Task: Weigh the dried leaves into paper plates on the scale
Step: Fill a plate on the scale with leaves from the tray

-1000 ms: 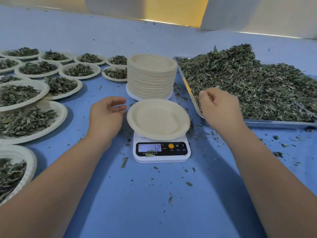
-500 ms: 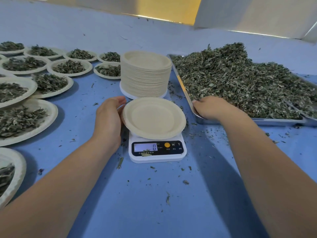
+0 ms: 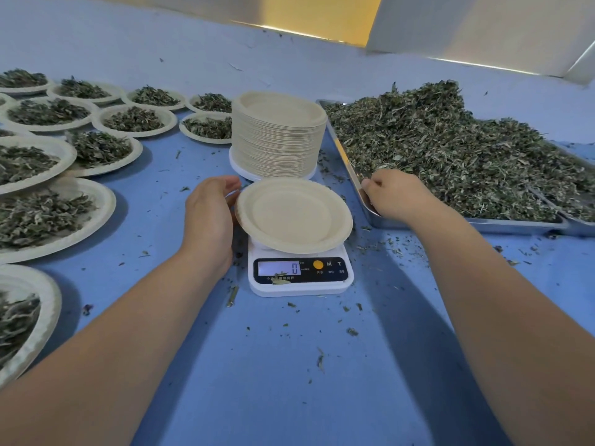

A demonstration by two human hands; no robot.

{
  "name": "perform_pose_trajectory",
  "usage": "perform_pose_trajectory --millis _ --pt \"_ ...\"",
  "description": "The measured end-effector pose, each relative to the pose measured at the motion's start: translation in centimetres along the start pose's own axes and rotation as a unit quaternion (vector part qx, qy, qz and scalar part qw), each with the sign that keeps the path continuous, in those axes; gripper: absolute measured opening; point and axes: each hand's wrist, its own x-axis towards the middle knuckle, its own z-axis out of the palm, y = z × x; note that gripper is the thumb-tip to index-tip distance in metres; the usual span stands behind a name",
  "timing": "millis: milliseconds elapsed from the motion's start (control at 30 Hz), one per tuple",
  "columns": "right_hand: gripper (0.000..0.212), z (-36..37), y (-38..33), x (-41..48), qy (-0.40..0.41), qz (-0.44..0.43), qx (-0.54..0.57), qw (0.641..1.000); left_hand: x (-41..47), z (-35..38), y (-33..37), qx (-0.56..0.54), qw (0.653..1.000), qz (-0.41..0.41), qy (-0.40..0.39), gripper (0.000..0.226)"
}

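Note:
An empty paper plate sits on the white digital scale, whose display reads 0. My left hand is beside the plate and grips its left rim with curled fingers. A large heap of dried leaves fills a metal tray on the right. My right hand is in the tray's near left corner, its fingers curled into the leaves there. A tall stack of empty paper plates stands just behind the scale.
Several paper plates filled with leaves cover the left side of the blue table, out to its left edge. Loose leaf crumbs lie scattered around the scale and in front of the tray.
My right hand moved from above the table into the tray's corner and closed on leaves. My left hand came up against the plate's rim. The scale display went from 12 to 0.

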Motion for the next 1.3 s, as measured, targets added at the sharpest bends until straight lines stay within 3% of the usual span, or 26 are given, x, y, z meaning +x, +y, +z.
perform_pose_trajectory --millis 67,200,267,333,400,533,767,833,967,1067,1300 --pt "0.032 -0.3 0.1 -0.1 -0.009 -0.011 -0.015 1.0 0.0 0.0 0.0 -0.004 1.0 -0.001 -0.001 0.026" --pt "0.031 -0.4 0.5 -0.7 0.067 -0.026 -0.045 0.996 0.1 -0.1 0.0 -0.02 1.0 -0.009 0.004 0.025" --pt "0.049 -0.3 0.6 -1.0 0.043 0.001 -0.063 0.997 0.0 0.0 0.1 -0.024 1.0 -0.012 0.004 0.025" --pt "0.075 0.0 0.3 -1.3 -0.046 0.04 -0.061 0.996 0.0 0.0 0.1 -0.024 1.0 -0.011 0.003 0.025" --pt "0.083 0.3 0.1 -1.5 -0.08 0.046 -0.043 0.995 0.0 0.0 0.1 -0.018 1.0 -0.008 0.005 0.025" --pt "0.06 0.9 -0.4 -1.4 -0.026 0.019 -0.018 0.999 0.1 -0.1 0.0 -0.009 1.0 -0.001 0.005 0.026" --pt "0.049 0.5 -0.1 -1.0 0.062 0.027 0.054 0.996 0.0 -0.2 0.0 -0.005 1.0 0.001 -0.002 0.026" --pt "0.046 0.2 0.2 -1.0 0.104 0.03 0.062 0.992 -0.1 -0.2 0.0 -0.001 1.0 0.004 -0.005 0.026" --pt "0.045 0.6 0.1 -1.2 0.095 0.027 0.056 0.994 -0.2 -0.2 0.0 0.008 1.0 0.004 -0.01 0.027" --pt "0.044 0.4 -0.1 -1.3 0.157 0.022 0.069 0.985 -0.1 -0.2 -0.2 0.016 1.0 0.009 -0.01 0.026" --pt "0.042 -2.0 -5.2 -1.9 0.228 -0.05 0.159 0.959 -0.1 -0.3 -0.2 0.043 0.999 0.009 -0.012 0.033"
